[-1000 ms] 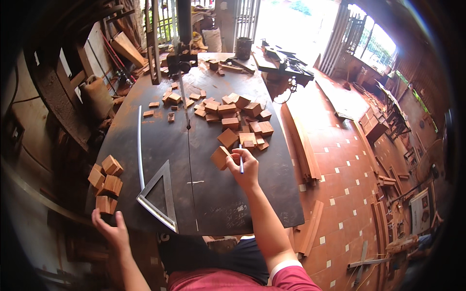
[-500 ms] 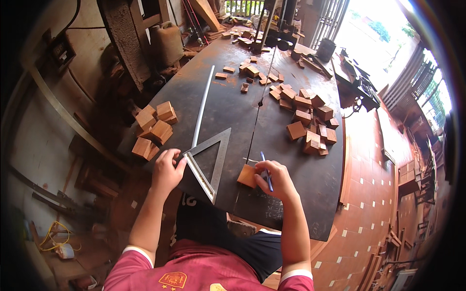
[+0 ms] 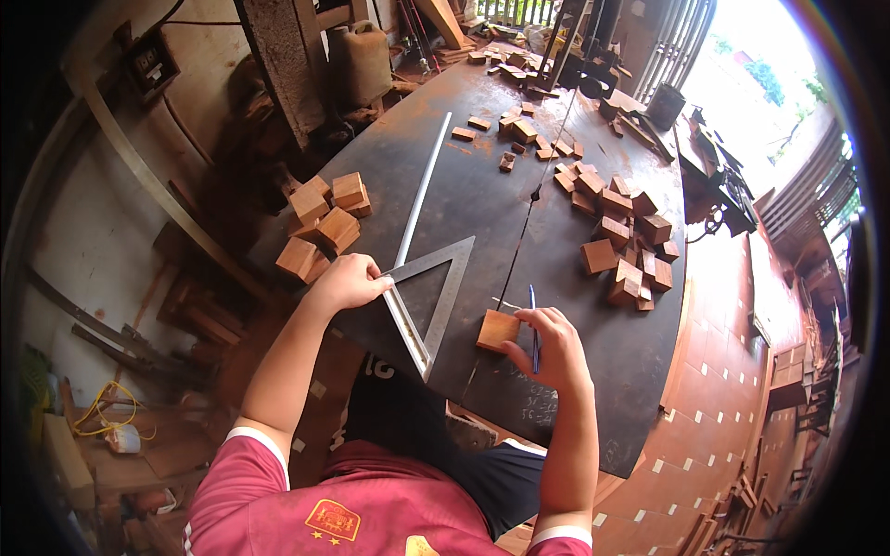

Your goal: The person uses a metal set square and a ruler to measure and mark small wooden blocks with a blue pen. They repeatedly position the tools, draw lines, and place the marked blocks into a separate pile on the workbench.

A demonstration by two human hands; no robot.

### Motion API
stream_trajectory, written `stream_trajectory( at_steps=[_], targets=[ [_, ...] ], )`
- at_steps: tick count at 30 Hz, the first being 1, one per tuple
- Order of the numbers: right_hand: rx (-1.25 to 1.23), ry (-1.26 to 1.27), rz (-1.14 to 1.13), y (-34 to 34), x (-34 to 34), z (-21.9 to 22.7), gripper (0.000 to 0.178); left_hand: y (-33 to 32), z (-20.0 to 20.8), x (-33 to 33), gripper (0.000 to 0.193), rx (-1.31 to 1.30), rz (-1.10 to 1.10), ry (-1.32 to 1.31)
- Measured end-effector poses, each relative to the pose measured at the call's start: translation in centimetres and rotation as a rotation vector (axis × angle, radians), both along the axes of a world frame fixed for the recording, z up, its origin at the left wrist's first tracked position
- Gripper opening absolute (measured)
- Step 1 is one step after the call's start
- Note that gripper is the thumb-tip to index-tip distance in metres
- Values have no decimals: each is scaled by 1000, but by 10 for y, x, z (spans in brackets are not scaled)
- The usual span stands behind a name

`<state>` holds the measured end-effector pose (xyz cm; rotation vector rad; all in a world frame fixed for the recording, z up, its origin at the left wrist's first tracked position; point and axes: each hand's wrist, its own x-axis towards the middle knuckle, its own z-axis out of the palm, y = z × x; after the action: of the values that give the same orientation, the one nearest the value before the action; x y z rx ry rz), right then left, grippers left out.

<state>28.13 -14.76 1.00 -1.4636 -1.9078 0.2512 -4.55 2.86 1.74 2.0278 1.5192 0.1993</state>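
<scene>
My left hand (image 3: 349, 284) is closed at the upper left corner of a metal triangle square (image 3: 452, 284), thumb and fingers pinching its edge. The square lies flat on the dark table, its thick white-edged side toward me. In my right hand (image 3: 559, 350) is a blue pen (image 3: 534, 324), held upright between the fingers. The same hand's fingertips touch the right side of a small wooden block (image 3: 498, 330), which rests by the table's slot. A thin light strip pokes out behind the block.
Several wooden blocks (image 3: 320, 225) are heaped left of my left hand. More blocks (image 3: 614, 231) lie in a pile on the right, with smaller offcuts farther back. A long metal rod (image 3: 425, 185) lies beyond the square. Faint chalk writing marks the table (image 3: 593, 408) near my right wrist.
My left hand has moved onto the square's corner and closed on it; before, it was beside it with fingers apart. My right hand stays at the block with the pen. The view has shifted slightly.
</scene>
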Motion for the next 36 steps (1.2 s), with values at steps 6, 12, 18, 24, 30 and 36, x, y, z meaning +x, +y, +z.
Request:
stream_trajectory(
  at_steps=[6, 12, 18, 24, 30, 36],
  targets=[
    [7, -3, 0, 0, -1, 0, 41, -4, 2, -3, 34, -104, 36, -144],
    [17, -2, -3, 1, 0, -1, 39, -9, 16, -8, 27, -44, -106, -17],
    [-5, 16, -15, 1, 1, -3, 38, 8, 16, 9, 27, 218, -208, 18],
    [5, 19, -9, 1, 2, -4, 38, 16, -5, 7, 26, 521, -472, 57],
    [-8, -3, -13, 0, 1, -1, 38, 17, -8, 6, 19, 603, -547, 111],
    [-17, 1, -13, 0, 1, 1, 39, 13, -19, 5, 14, 703, -551, 202]
  ],
)
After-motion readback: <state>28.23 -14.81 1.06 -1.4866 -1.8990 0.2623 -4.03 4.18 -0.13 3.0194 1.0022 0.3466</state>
